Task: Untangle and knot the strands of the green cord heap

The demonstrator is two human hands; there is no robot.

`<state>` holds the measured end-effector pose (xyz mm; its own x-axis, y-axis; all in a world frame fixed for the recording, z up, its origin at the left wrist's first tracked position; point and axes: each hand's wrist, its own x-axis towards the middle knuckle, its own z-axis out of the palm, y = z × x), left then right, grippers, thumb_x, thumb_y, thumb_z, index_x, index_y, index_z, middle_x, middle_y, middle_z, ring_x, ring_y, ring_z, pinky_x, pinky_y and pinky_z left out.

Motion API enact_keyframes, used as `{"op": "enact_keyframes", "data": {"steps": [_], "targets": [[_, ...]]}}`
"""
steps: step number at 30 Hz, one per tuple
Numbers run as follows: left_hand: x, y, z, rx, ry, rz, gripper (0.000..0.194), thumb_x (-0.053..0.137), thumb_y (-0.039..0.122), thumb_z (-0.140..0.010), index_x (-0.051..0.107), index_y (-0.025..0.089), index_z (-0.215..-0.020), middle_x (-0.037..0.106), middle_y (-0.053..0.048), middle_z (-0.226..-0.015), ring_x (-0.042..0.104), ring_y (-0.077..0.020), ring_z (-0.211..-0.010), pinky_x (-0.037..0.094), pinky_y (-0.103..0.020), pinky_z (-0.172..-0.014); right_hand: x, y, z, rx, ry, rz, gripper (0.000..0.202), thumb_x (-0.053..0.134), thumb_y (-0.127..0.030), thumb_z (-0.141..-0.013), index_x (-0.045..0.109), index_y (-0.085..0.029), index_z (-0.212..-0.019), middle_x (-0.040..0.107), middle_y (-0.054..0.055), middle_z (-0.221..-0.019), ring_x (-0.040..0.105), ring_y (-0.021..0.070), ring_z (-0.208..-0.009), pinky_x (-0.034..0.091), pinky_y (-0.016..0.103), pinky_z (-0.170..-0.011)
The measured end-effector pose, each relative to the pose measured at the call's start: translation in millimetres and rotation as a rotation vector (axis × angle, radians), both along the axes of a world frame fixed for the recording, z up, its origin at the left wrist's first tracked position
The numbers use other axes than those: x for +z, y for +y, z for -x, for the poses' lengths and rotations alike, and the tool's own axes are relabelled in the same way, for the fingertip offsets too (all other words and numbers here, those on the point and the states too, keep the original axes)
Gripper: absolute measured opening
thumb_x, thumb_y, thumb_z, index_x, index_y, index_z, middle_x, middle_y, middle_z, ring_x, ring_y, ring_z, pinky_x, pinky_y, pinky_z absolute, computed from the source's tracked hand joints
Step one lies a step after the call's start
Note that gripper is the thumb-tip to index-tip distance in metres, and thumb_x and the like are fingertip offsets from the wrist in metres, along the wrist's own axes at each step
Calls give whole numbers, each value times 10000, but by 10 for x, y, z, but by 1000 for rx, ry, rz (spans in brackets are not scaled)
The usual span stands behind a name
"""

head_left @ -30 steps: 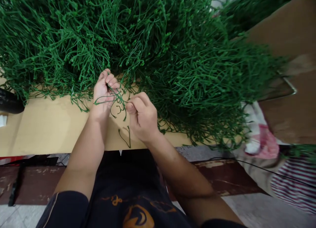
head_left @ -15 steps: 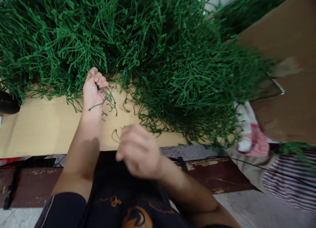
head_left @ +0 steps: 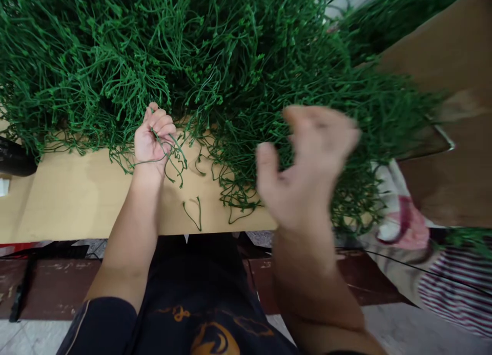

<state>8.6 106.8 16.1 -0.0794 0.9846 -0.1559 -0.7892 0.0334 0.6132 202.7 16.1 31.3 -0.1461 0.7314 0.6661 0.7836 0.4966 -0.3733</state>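
Green plastic stems [head_left: 215, 62] with small forked tips are heaped across the far side of a tan cardboard surface [head_left: 77, 196]. My left hand [head_left: 154, 134] is curled palm up at the heap's near edge, its fingers closed on a few thin stems that trail over the wrist. Blurred by motion, my right hand [head_left: 307, 160] is over the right part of the heap, thumb and fingers apart, with nothing visible in it. One loose bent stem [head_left: 199, 221] lies near the front edge of the cardboard, between my arms.
A brown cardboard box [head_left: 453, 180] stands at the right, with a metal wire [head_left: 446, 137] beside it. Below are a pink and white cloth [head_left: 411, 227] and striped fabric [head_left: 457, 288]. A black cylinder [head_left: 15, 157] sits at the left edge.
My right hand has moved from the front edge to the right and forward over the heap, and its fingers have opened. A loose stem now shows where it was. My left hand stays closed.
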Motion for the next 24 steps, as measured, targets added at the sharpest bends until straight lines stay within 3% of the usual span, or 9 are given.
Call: {"op": "enact_keyframes", "data": {"steps": [2,5,10,16,19,24], "targets": [[14,-29,-2,-17,-33,-37,370,243,123,-941,503,162,-680,312,45,-512,284,-40,-419,274,-140,-415,-132,123,280,67,-18,12,417,421,-228,-857,434,-190,-1272,464,130,-1220,403,279,-1157,373,523,-944],[22,-53,-3,-35,-26,-59,365,228,124,-941,501,165,-703,289,47,-508,279,-43,-415,262,-139,-406,-313,343,574,260,-49,185,378,373,-155,-838,511,-180,-1189,532,115,-1187,436,252,-1107,379,476,-937],[20,-46,3,-6,58,-22,329,259,183,-942,549,196,-788,325,37,-510,316,-65,-437,276,-179,-425,-468,495,676,425,-52,391,171,437,-198,-831,601,-153,-846,589,84,-845,471,200,-843,392,379,-815],[0,-12,22,13,88,-3,318,300,174,-933,563,191,-755,334,40,-510,292,-57,-432,262,-184,-436,-408,365,631,511,125,369,221,372,-204,-872,414,-191,-656,445,9,-652,392,134,-674,349,290,-688],[-3,24,77,56,74,-16,357,284,159,-936,534,183,-682,296,46,-493,246,-54,-412,233,-174,-414,-388,232,610,477,209,320,265,364,-199,-877,321,-201,-616,386,-11,-597,358,119,-615,314,261,-610],[15,32,78,9,-42,-32,402,216,122,-936,454,171,-616,201,58,-461,181,-55,-371,171,-171,-368,-428,-50,551,462,140,264,265,403,-128,-841,294,-203,-611,372,-19,-563,368,112,-579,306,248,-577]]}}
